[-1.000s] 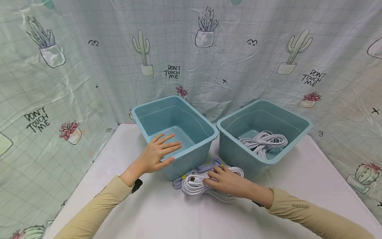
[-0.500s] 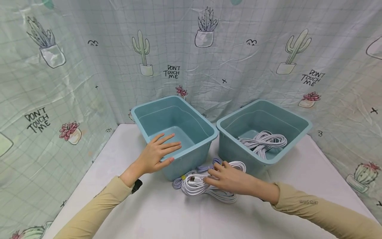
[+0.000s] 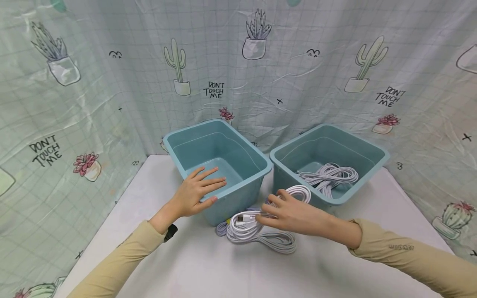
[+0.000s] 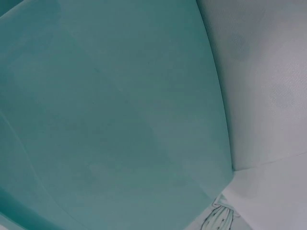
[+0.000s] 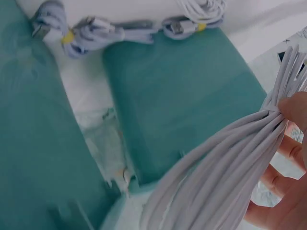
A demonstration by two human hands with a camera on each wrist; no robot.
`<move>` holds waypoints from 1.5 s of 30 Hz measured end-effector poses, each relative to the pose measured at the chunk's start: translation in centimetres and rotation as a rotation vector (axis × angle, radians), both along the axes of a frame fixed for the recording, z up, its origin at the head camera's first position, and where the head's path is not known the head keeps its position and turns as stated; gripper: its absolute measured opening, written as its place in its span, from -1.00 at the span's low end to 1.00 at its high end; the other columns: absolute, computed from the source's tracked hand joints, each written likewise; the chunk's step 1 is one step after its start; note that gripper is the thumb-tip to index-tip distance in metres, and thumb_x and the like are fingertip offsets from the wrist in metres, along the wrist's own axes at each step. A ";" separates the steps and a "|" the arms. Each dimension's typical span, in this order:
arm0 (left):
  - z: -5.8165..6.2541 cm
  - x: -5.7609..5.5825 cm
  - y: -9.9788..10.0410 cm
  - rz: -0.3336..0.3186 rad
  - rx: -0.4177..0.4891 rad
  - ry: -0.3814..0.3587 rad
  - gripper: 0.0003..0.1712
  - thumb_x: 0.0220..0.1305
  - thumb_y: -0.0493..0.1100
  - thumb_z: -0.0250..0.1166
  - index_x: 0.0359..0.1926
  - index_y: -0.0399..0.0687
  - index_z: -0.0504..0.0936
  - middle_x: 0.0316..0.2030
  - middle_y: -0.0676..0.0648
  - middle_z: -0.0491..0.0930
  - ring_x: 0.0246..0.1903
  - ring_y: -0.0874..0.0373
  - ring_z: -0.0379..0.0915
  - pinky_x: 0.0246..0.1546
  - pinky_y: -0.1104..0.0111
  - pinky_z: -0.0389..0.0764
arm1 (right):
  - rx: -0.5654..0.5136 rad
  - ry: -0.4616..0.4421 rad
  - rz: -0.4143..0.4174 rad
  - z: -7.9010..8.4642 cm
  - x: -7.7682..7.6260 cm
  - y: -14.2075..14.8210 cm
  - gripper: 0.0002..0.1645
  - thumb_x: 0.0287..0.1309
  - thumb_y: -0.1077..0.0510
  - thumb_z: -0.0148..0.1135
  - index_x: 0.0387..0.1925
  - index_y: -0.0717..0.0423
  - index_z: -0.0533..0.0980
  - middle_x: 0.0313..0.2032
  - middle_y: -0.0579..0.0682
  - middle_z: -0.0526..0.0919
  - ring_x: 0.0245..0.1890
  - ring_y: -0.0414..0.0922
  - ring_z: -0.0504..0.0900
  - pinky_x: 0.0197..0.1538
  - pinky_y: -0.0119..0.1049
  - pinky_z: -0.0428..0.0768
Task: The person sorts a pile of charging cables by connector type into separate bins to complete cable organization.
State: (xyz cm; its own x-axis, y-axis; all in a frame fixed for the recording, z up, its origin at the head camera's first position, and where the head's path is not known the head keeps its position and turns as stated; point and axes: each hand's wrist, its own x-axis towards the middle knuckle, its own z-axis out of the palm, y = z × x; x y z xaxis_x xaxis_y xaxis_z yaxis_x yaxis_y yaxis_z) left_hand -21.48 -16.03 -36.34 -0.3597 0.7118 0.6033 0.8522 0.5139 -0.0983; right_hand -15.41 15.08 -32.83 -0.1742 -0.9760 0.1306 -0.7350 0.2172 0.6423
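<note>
My left hand (image 3: 191,192) rests over the near rim of the left blue-green bin (image 3: 238,203), its fingers straight and spread. Coiled white USB cable (image 3: 242,227) is gripped in my right hand (image 3: 290,213), raised in front of the gap between the bins. In the right wrist view, thumb and fingers pinch the white cable (image 5: 216,167) near its tie. Below it on the table lies another white cable coil (image 3: 283,243). A purple cable bundle (image 3: 221,229) sits against the left bin, partly hidden. The left wrist view shows the bin's wall (image 4: 120,120), without the hand.
The right blue-green bin (image 3: 287,178) holds several coiled white cables (image 3: 329,176). Purple cables with a yellow tie (image 5: 68,36) lie on the white tabletop (image 3: 208,269) beside the bins. A cactus-print curtain (image 3: 290,82) closes off the back and sides.
My right hand has closed on the white cable coil and lifted it up and slightly right, off the other coil on the table. The left hand has stayed on the bin's rim.
</note>
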 end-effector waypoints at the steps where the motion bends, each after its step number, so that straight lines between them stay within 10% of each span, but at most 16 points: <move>1: 0.0 0.0 0.0 0.000 0.001 -0.001 -0.47 0.33 0.14 -0.20 0.09 0.02 0.50 0.04 0.01 0.53 0.18 -0.07 0.27 0.21 0.00 0.16 | -0.001 0.014 0.005 0.3 0.0 0.1 -0.36 -0.11 0.11 0.34 0.04 -0.18 0.27 -0.20 -0.12 0.40 -0.23 -0.11 0.36 -0.21 -0.21 0.37; 5: -0.1 0.0 0.0 0.003 -0.002 0.000 -0.46 0.34 0.14 -0.22 0.09 0.02 0.50 0.04 0.01 0.53 0.18 -0.06 0.27 0.22 0.02 0.15 | -0.028 0.053 0.033 1.3 -0.3 0.7 -0.69 0.29 0.25 -0.18 0.01 -0.12 0.28 -0.22 -0.09 0.39 -0.26 -0.09 0.37 -0.20 -0.17 0.39; 8: -0.2 0.0 0.0 0.004 0.000 0.004 -0.45 0.34 0.15 -0.25 0.08 0.03 0.50 0.04 0.01 0.53 0.19 -0.05 0.26 0.22 0.02 0.15 | -0.065 0.056 0.047 2.1 -0.5 1.2 -0.50 0.33 0.28 -0.60 -0.01 -0.09 0.29 -0.23 -0.07 0.39 -0.27 -0.08 0.37 -0.19 -0.15 0.42; 11: -0.2 0.0 0.0 0.003 0.005 0.009 -0.43 0.35 0.17 -0.28 0.08 0.03 0.50 0.03 0.02 0.54 0.18 -0.04 0.27 0.20 0.01 0.16 | -0.079 0.054 0.032 3.0 -0.6 1.7 -0.66 0.26 0.29 -0.14 0.01 -0.09 0.29 -0.22 -0.06 0.38 -0.25 -0.07 0.38 -0.15 -0.10 0.45; 14: -0.2 -0.1 0.0 0.002 0.007 0.013 -0.41 0.35 0.18 -0.30 0.07 0.03 0.51 0.03 0.02 0.54 0.18 -0.04 0.27 0.20 0.01 0.17 | -0.075 0.060 0.008 3.8 -0.7 2.3 -0.38 -0.11 0.24 0.32 0.02 -0.09 0.29 -0.21 -0.06 0.38 -0.23 -0.06 0.39 -0.13 -0.06 0.46; 18: -0.2 0.0 0.0 0.003 0.008 0.010 -0.44 0.34 0.17 -0.26 0.07 0.03 0.51 0.02 0.01 0.54 0.18 -0.04 0.27 0.21 0.03 0.16 | -0.085 0.071 -0.011 4.7 -1.2 3.1 -0.36 -0.16 0.21 0.37 0.01 -0.07 0.30 -0.21 -0.05 0.39 -0.23 -0.05 0.41 -0.11 -0.05 0.45; 21: -0.2 0.0 0.0 0.003 0.009 0.006 -0.46 0.34 0.15 -0.23 0.07 0.03 0.51 0.02 0.01 0.55 0.18 -0.04 0.28 0.20 0.02 0.17 | -0.114 0.086 -0.007 5.2 -1.6 3.7 -0.71 0.24 0.25 -0.05 -0.01 -0.04 0.32 -0.21 -0.04 0.40 -0.23 -0.04 0.42 -0.10 -0.03 0.45; 25: -0.2 0.0 0.0 0.003 0.011 0.000 -0.48 0.33 0.14 -0.19 0.07 0.03 0.51 0.02 0.01 0.55 0.18 -0.04 0.28 0.19 0.00 0.18 | -0.152 0.100 -0.007 5.8 -2.2 4.5 -0.45 0.36 0.23 -0.68 -0.01 -0.02 0.33 -0.20 -0.02 0.41 -0.21 -0.02 0.44 -0.07 0.03 0.45; 28: -0.1 0.0 0.0 0.003 0.011 -0.005 -0.52 0.30 0.10 -0.13 0.07 0.03 0.51 0.02 0.02 0.54 0.19 -0.03 0.27 0.19 -0.01 0.18 | -0.158 0.080 -0.035 6.4 -2.3 5.1 -0.69 0.27 0.29 -0.13 0.01 -0.01 0.32 -0.18 0.00 0.42 -0.17 0.00 0.44 -0.04 0.07 0.44; 32: -0.2 0.0 -0.1 0.006 0.009 -0.012 -0.55 0.26 0.06 -0.05 0.07 0.04 0.51 0.02 0.02 0.54 0.19 -0.02 0.27 0.20 0.00 0.18 | -0.149 0.071 -0.082 7.1 -2.5 5.9 -0.11 -0.46 0.33 0.49 0.04 0.00 0.29 -0.15 0.01 0.42 -0.13 0.02 0.44 0.00 0.10 0.40; 45: -0.1 0.1 0.0 0.008 0.013 -0.001 -0.48 0.33 0.13 -0.20 0.07 0.03 0.51 0.02 0.03 0.54 0.17 -0.04 0.29 0.19 0.01 0.19 | -0.165 0.035 -0.208 8.4 -4.4 9.2 -0.01 -0.54 0.47 0.46 0.09 0.03 0.28 -0.11 0.10 0.43 -0.06 0.07 0.39 0.09 0.18 0.29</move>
State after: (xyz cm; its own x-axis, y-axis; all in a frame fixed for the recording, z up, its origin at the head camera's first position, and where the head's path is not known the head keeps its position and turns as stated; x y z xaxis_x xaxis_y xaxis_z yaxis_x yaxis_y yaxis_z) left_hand -21.35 -16.08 -36.40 -0.3662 0.7008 0.6121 0.8481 0.5221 -0.0903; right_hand -19.83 24.33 -24.48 -0.3616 -0.8846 0.2944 -0.6419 0.4652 0.6096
